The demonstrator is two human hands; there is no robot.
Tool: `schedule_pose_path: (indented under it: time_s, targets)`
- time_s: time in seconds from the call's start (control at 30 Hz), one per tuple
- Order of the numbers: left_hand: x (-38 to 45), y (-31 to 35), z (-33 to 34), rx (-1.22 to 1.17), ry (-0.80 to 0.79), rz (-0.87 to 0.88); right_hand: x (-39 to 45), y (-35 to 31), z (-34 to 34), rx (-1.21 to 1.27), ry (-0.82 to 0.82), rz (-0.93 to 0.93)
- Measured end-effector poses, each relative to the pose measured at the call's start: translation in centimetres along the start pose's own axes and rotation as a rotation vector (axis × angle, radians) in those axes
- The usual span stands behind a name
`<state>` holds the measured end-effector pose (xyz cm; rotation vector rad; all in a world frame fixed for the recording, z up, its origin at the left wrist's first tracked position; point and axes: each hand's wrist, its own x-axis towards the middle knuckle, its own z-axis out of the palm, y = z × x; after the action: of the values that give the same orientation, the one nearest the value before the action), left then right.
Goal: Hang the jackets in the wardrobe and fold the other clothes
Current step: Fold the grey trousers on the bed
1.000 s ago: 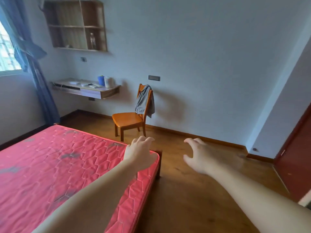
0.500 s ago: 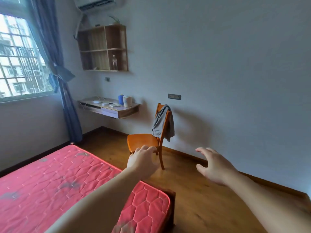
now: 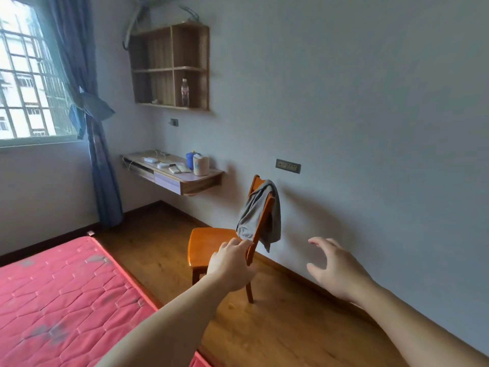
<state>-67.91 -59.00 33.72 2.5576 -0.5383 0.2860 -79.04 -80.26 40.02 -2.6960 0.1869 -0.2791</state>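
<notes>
Chair (image 3: pixel 209 242) nearer | hands (image 3: pixel 232 268) (image 3: pixel 336 271) spread, empty | garment (image 3: pixel 258 215) partly hidden

A grey garment (image 3: pixel 260 213) drapes the wooden chair (image 3: pixel 211 247) back (chair standing on the floor (image 3: pixel 277 327)).

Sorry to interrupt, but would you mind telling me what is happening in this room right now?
A person is reaching both arms toward a grey garment draped over the backrest of a wooden chair by the wall. The left hand and the right hand are both open and hold nothing; neither has a grip on the garment yet. A bare pink mattress lies at the lower left. No wardrobe is in view.
</notes>
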Motion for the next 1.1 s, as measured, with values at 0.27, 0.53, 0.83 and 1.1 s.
schedule_pose_path:
  time_s: [0.27,0.53,0.83,1.1]
  targets:
    - [19.1,0.7,7.7,-0.009,-0.012,0.0,18.8,9.5,-3.2,-0.088,0.03,0.085]
    - [36.0,1.1,12.2,0.133,-0.024,0.001,37.8,19.0,-0.7,0.148,-0.033,0.085]
    - [51.9,2.3,17.0,-0.114,-0.076,-0.244,57.1,23.4,1.3,0.152,-0.186,-0.029]
    - [67.3,-5.9,24.7,-0.311,-0.207,-0.379,75.1,24.5,9.7,0.126,-0.339,-0.083]
